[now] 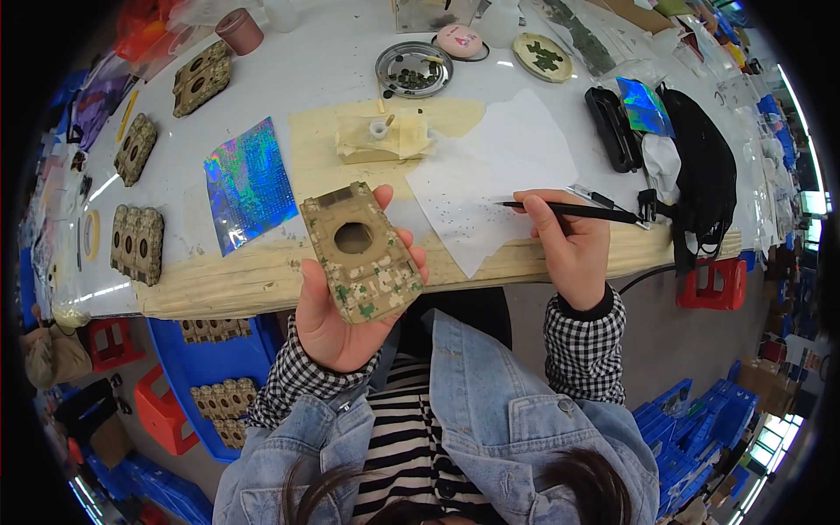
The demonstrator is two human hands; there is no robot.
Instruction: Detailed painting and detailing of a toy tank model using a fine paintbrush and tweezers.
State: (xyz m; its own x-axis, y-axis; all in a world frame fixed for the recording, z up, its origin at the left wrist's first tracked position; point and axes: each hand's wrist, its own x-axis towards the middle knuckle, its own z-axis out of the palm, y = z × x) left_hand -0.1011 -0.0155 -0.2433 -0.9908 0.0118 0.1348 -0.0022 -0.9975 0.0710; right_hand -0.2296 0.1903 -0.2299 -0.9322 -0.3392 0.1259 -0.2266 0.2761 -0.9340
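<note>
My left hand holds up a tan, camouflage-painted model tank hull with a round hole in its top. It is tilted, just in front of the table's near edge. My right hand grips a thin black paintbrush like a pen, its tip pointing left over a white sheet of paper. The brush tip is apart from the hull, to its right.
On the white table lie a holographic foil sheet, more tan hulls at the left, a small cup on a taped block, two round metal dishes of dark bits, and black bags at right. A blue bin below holds hulls.
</note>
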